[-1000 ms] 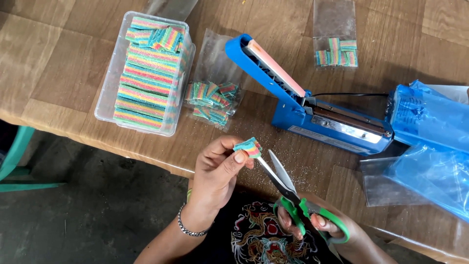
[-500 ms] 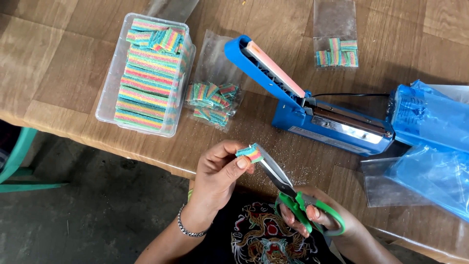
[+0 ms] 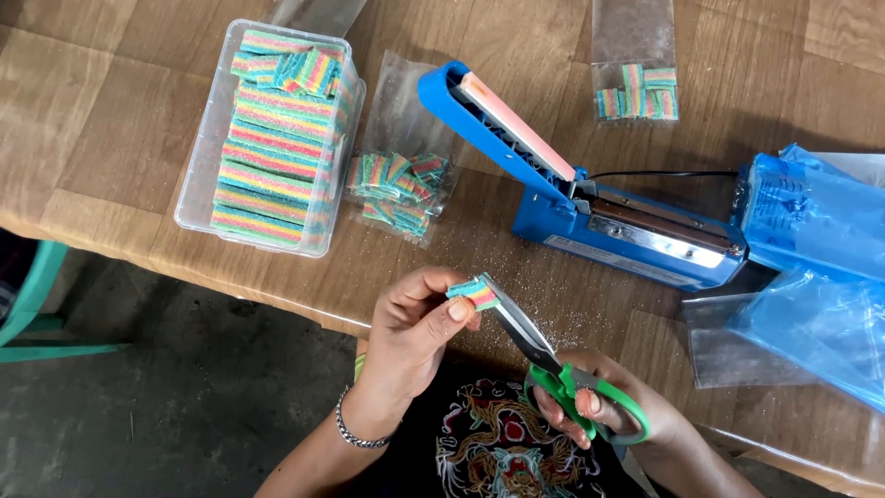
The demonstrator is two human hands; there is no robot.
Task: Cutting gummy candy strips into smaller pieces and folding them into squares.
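My left hand [image 3: 412, 327] pinches a small rainbow-striped sugared candy strip [image 3: 474, 292] between thumb and fingers, just over the table's near edge. My right hand [image 3: 608, 413] grips green-handled scissors [image 3: 544, 355], and the blades are closed on the candy piece at its right end. A clear plastic box [image 3: 198, 175] at the left holds several long rainbow candy strips. A clear bag [image 3: 398, 184] of cut candy pieces lies beside the box.
A blue heat sealer [image 3: 627, 235] with its arm raised stands right of centre on the wooden table [image 3: 101, 120]. Another small bag of candy pieces [image 3: 636, 92] lies at the top. Blue plastic bags [image 3: 816, 267] lie at the right. A teal chair [image 3: 32, 314] stands at the lower left.
The scissor blades went from open beside the candy strip to shut on it. My left hand has held the strip nearly still.
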